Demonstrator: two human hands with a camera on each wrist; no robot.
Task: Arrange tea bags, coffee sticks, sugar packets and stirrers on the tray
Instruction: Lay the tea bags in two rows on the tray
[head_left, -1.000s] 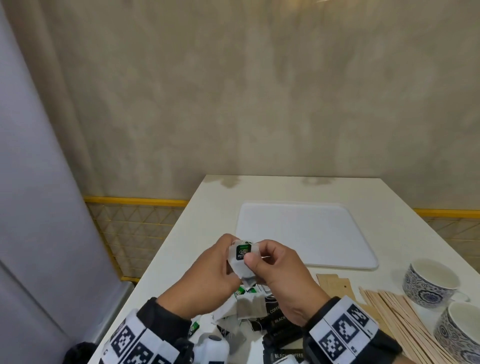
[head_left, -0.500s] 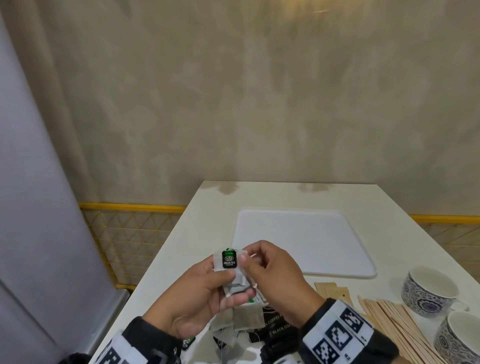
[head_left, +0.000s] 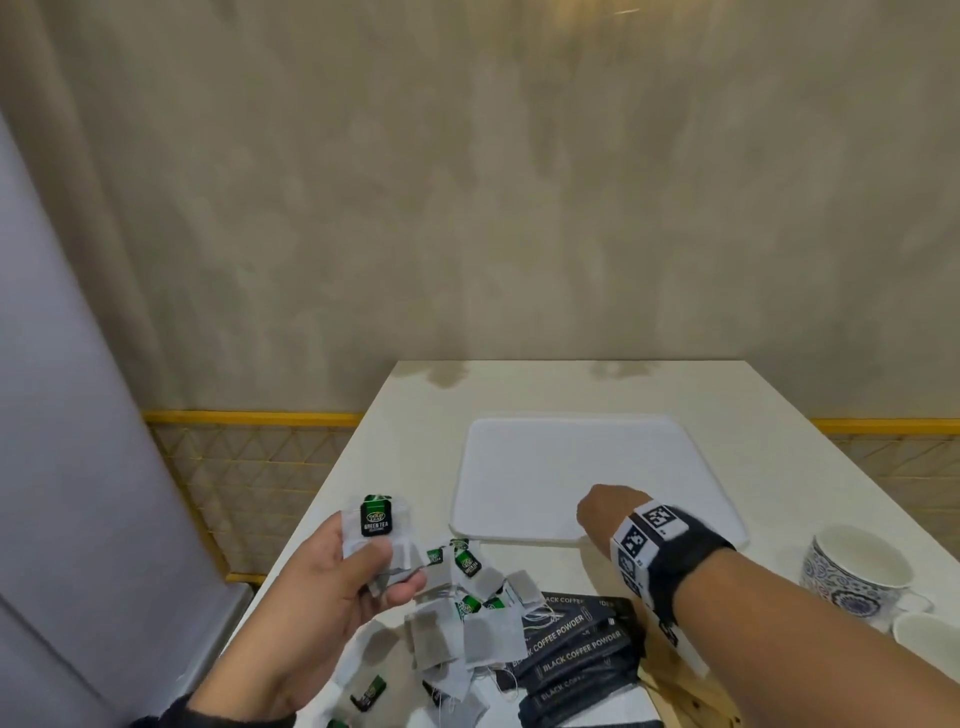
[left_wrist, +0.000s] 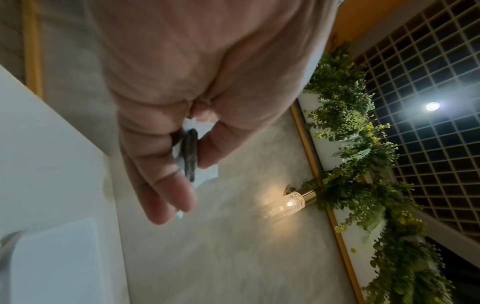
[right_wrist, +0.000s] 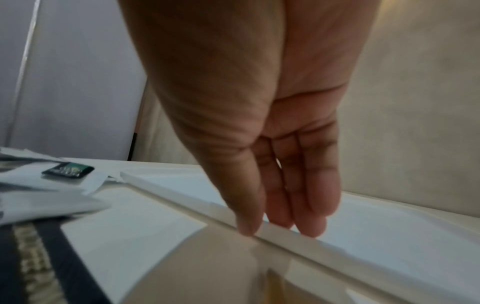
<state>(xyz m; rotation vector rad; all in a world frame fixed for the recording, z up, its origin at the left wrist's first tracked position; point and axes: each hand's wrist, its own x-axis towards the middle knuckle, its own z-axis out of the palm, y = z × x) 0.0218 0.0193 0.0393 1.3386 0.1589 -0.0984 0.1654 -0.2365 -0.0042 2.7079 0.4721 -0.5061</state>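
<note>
Overhead, left hand (head_left: 332, 582) pinches a tea bag (head_left: 382, 530); right hand's (right_wrist: 280, 185) straight fingers show wrist-side.

The fingers of the right hand (head_left: 602, 514) are hidden behind its own wrist in the head view. The patterned blue-and-white ceramic cups (head_left: 857, 569) are cut by the right edge. The black coffee powder sticks (right_wrist: 33, 257) are blurred in the right wrist view.
</note>
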